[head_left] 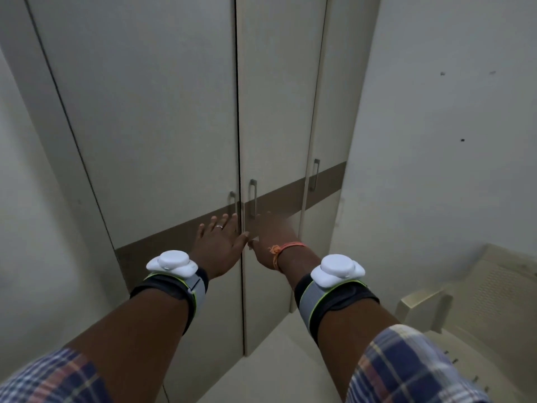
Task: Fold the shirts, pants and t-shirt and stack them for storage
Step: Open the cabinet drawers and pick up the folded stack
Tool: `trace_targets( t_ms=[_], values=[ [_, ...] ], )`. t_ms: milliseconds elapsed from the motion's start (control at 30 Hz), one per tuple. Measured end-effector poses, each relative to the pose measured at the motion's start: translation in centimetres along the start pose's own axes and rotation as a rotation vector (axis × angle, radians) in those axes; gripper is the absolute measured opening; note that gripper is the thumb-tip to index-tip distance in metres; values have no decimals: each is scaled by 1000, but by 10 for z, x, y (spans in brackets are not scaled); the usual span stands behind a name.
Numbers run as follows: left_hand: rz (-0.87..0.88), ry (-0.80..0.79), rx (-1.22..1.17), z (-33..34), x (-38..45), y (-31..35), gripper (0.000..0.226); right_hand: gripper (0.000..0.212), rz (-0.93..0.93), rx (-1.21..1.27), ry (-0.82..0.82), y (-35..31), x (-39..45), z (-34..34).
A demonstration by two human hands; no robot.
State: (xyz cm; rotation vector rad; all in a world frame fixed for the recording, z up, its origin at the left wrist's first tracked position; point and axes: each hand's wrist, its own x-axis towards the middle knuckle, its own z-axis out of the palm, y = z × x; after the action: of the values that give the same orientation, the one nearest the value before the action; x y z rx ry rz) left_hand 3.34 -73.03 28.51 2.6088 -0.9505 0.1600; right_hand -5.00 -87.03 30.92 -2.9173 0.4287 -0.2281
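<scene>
No shirts, pants or t-shirt are in view. I face a cream wardrobe with closed doors and a brown band across them. My left hand (222,242) lies flat with fingers spread on the left door (151,126), just below its metal handle (232,203). My right hand (271,242) is blurred and rests flat against the middle door (276,112), below that door's handle (252,196). Neither hand holds anything. The two thumbs nearly touch at the gap between the doors. Both wrists carry white sensor pucks on dark straps.
A third, narrower door with its own handle (315,174) stands to the right, next to a white wall (436,141). A cream plastic chair (465,301) sits at the lower right, close to my right arm. Pale floor shows below the wardrobe.
</scene>
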Motion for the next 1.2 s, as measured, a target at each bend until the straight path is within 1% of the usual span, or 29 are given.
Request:
trace_targets(
  t_ms=[133, 267, 300, 367, 433, 467, 567, 633, 733, 767, 800, 833, 867, 900, 967, 1000, 1033, 1067, 1100, 1133, 1200],
  values=[
    [-43, -46, 8, 20, 33, -7, 67, 73, -1, 27, -47, 21, 37, 12],
    [-82, -43, -10, 43, 85, -13, 68, 77, -35, 35, -77, 49, 103, 29],
    [-80, -62, -11, 44, 87, -12, 68, 77, -18, 43, -85, 52, 107, 30],
    [-133, -10, -18, 61, 125, -13, 68, 78, -87, 50, -106, 69, 154, 38],
    [-154, -5, -78, 65, 146, -13, 71, 75, -86, 97, -127, 76, 177, 40],
    [-154, -7, -109, 68, 150, -11, 72, 74, -83, 121, -113, 79, 182, 43],
    [-261, 50, -294, 90, 197, -8, 67, 75, -127, 195, -122, 96, 232, 55],
    [-408, 92, -441, 107, 233, -7, 66, 78, -155, 263, -178, 112, 274, 65],
    [-607, 150, -652, 126, 269, -3, 80, 92, -163, 463, -242, 124, 313, 70],
    [-680, 194, -726, 126, 287, -2, 79, 94, -154, 532, -258, 125, 330, 70],
    [-713, 199, -790, 129, 287, -3, 72, 94, -125, 622, -254, 123, 328, 77],
    [-761, 253, -851, 129, 301, -2, 63, 91, -119, 715, -252, 124, 341, 78],
    [-805, 296, -893, 134, 309, 2, 55, 84, -118, 791, -245, 127, 348, 84],
    [-841, 347, -928, 137, 316, 5, 51, 71, -105, 865, -237, 130, 356, 89],
    [-887, 409, -982, 146, 320, 4, 52, 36, -73, 999, -231, 134, 366, 104],
    [-879, 407, -984, 149, 314, 2, 58, 24, -59, 1043, -205, 134, 362, 107],
    [-890, 418, -973, 154, 312, 1, 63, 18, -54, 1083, -202, 135, 362, 111],
    [-905, 437, -947, 157, 312, 4, 63, 15, -65, 1116, -186, 137, 362, 114],
    [-913, 465, -915, 158, 311, 8, 58, 15, -74, 1121, -168, 138, 362, 116],
    [-919, 481, -877, 161, 307, 14, 54, 17, -79, 1112, -149, 140, 357, 116],
    [-899, 519, -837, 164, 300, 19, 53, 23, -77, 1099, -128, 140, 353, 111]
  ],
)
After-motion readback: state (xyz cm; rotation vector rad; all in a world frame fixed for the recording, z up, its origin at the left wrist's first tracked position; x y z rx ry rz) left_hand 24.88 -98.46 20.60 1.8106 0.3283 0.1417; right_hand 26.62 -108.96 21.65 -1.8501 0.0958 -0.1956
